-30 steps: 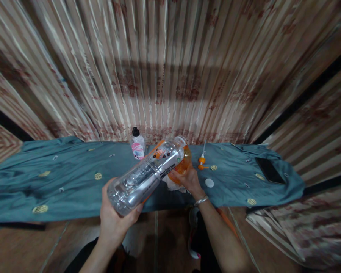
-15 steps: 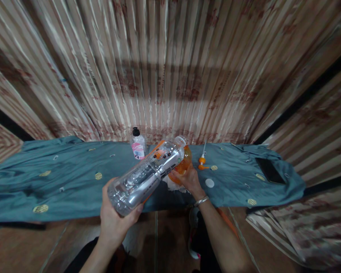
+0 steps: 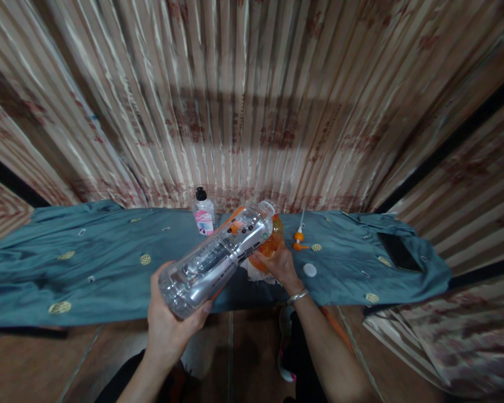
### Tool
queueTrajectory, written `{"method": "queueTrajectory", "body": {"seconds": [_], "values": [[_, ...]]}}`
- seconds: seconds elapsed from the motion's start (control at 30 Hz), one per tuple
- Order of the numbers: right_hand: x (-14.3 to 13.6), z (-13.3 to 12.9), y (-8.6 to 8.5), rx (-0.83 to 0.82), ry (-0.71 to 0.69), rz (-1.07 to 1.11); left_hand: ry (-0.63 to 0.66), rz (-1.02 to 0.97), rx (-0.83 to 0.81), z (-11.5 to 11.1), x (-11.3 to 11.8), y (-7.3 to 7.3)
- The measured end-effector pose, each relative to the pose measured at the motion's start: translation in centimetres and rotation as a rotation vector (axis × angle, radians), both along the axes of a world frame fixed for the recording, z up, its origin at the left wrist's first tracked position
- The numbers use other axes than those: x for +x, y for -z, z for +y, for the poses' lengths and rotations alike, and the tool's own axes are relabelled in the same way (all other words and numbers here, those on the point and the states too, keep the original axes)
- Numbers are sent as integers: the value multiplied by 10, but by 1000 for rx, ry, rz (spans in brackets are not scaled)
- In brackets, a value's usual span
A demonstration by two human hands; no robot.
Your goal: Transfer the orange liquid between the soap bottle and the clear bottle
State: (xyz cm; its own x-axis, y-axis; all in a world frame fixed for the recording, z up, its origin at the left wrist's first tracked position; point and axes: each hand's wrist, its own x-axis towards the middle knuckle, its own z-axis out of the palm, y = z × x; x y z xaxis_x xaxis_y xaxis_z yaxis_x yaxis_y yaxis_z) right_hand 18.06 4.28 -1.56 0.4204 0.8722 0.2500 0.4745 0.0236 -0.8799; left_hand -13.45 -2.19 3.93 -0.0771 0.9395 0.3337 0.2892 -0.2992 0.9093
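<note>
My left hand (image 3: 172, 322) is wrapped round the base of a large clear plastic bottle (image 3: 216, 260) with a silver and orange label. The bottle is tilted, its neck up to the right, over an orange bottle (image 3: 274, 242). My right hand (image 3: 280, 263) grips the orange bottle, which stands on a white tissue (image 3: 262, 275). Whether the two mouths touch is hard to tell. Right of the orange bottle lies an orange pump head (image 3: 298, 238) with a thin tube. A white round cap (image 3: 309, 270) lies beside my right wrist.
A small clear bottle (image 3: 204, 215) with a black cap and pink label stands at the back, left of the tilted bottle. A black phone (image 3: 399, 252) lies at the right on the teal cloth (image 3: 113, 257). Striped curtains (image 3: 252, 101) hang close behind the table.
</note>
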Motion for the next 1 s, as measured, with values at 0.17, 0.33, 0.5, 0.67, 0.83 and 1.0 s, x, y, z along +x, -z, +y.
{"method": "queueTrajectory", "body": {"seconds": [0.17,0.33,0.5,0.67,0.83,1.0], "values": [[-3,-2,-6,-42,4,18,-15,16,-7,1,-2,0],[-1,-2,-4,-42,-4,12,-22,22,3,1,-3,0],[1,-1,2,-1,-36,36,-59,11,-9,0,0,-2],[1,0,4,9,-22,4,-52,7,-36,0,3,-6],[3,1,7,-2,-26,-2,-40,9,-42,0,2,-7],[2,2,7,2,-7,-29,-31,19,-33,0,-1,-4]]}}
